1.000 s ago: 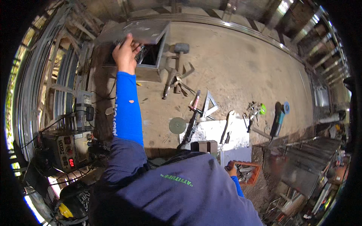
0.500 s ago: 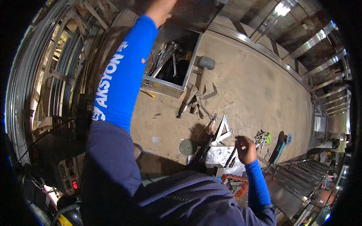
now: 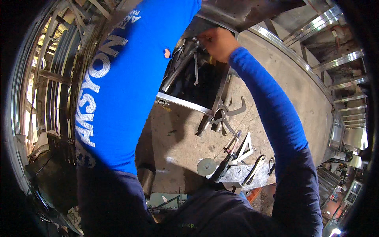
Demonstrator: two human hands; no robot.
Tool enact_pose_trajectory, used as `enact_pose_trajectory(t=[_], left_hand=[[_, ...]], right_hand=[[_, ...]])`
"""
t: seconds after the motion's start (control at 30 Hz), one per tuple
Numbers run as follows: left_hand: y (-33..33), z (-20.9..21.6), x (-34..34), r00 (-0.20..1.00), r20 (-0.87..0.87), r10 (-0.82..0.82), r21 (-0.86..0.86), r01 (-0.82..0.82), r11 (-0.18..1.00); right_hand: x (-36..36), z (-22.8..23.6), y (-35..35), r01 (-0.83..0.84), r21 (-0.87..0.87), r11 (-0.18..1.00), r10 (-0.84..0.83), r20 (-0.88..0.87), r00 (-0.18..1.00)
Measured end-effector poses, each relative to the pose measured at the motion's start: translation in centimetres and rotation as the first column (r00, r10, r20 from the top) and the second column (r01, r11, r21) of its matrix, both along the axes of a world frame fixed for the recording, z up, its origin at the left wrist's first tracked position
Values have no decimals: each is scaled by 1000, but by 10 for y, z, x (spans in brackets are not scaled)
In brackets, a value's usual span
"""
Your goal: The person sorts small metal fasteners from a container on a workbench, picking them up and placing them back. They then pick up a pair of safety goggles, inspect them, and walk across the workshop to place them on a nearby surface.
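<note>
My right hand [image 3: 219, 44] reaches over the far right side of an open metal toolbox [image 3: 185, 103]. Its fingers are bent and closed at the head of a long steel tool [image 3: 179, 67]; whatever they pinch is hidden. Beside that tool in the box lies a slim wrench [image 3: 196, 69]. My left arm, in a blue sleeve [image 3: 130, 79], stretches up past the box's left side, and its hand is beyond the top edge of the picture. Above the box is a dark metal panel [image 3: 256, 12].
Locking pliers [image 3: 225, 118] lie by the box corner. Nearer me are a triangular square [image 3: 245, 148], a grinding disc [image 3: 206, 167], a dark-handled torch-like tool [image 3: 224, 164] and long-handled pliers [image 3: 254, 169] on a metal plate [image 3: 237, 173]. Steel frames [image 3: 59, 79] stand at the left.
My right hand has moved from above the loose parts on the near right up to the toolbox. My left hand has gone out of view at the top. The view has shifted.
</note>
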State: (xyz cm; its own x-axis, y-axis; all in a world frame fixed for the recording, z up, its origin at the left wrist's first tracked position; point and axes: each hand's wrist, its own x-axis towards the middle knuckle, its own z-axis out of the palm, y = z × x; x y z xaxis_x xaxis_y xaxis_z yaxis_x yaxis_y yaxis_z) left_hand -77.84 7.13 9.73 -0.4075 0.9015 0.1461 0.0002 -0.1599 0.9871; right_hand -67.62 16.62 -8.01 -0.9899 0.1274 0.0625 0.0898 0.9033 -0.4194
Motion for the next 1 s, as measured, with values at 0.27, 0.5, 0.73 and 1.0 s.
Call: enact_pose_trajectory(t=[0.27,0.5,0.73,1.0], left_hand=[[-8,10,6,987,-143,72,-213,-102,972],[-15,5,3,997,-71,-6,-67,1,998],[-9,-11,-2,990,75,-119,91,112,989],[-3,-4,12,966,257,29,47,-43,998]], right_hand=[[-119,-152,12,-545,353,760,278,582,764],[-97,-142,-42,116,184,976,-179,377,909],[-101,-192,-24,-2,237,971,-5,30,1000],[-70,-128,-70,138,278,951,-237,368,899]])
